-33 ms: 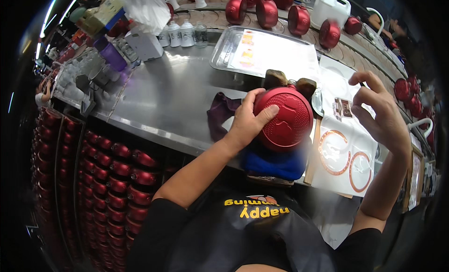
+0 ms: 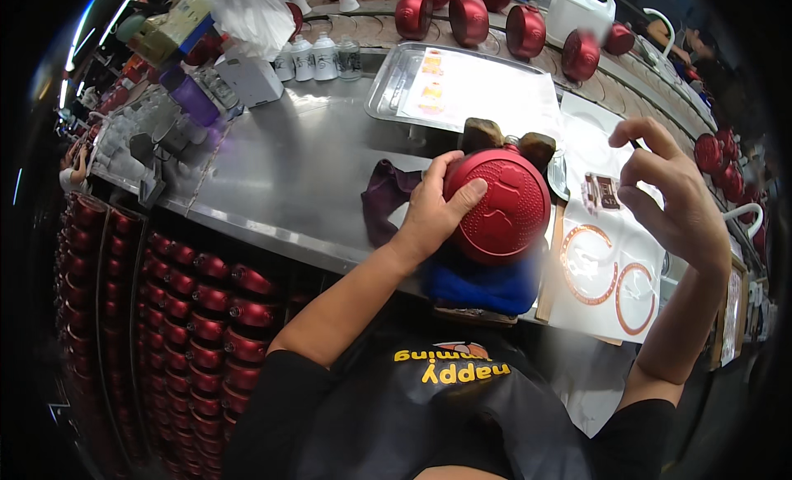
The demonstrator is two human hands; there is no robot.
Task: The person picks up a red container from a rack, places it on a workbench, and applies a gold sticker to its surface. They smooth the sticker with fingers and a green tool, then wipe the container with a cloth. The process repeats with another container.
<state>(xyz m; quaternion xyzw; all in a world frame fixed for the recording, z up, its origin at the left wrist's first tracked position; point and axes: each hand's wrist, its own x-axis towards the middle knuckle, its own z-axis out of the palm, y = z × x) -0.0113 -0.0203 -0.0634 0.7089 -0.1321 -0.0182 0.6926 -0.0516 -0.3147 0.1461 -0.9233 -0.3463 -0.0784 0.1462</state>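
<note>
A round, flat-sided red bottle with an embossed face leans on a folded blue cloth. Its neck points away from me, between two worn brown blocks. My left hand is wrapped round the bottle's left side, thumb on the face. To the right, my right hand is raised above a white sheet with orange ring-shaped decals and a small brown decal. Its fingers are bent but apart. A small dark spot shows by the index fingertip; I cannot tell what it is.
A dark purple cloth lies left of the bottle on the metal table. Behind stands a metal tray with printed sheets. More red bottles line the back, near a white jug. Stacked red bottles fill the lower left.
The whole view has shifted very slightly. My right hand's fingers have moved a little, the index fingertip now further left. My left hand stays on the bottle.
</note>
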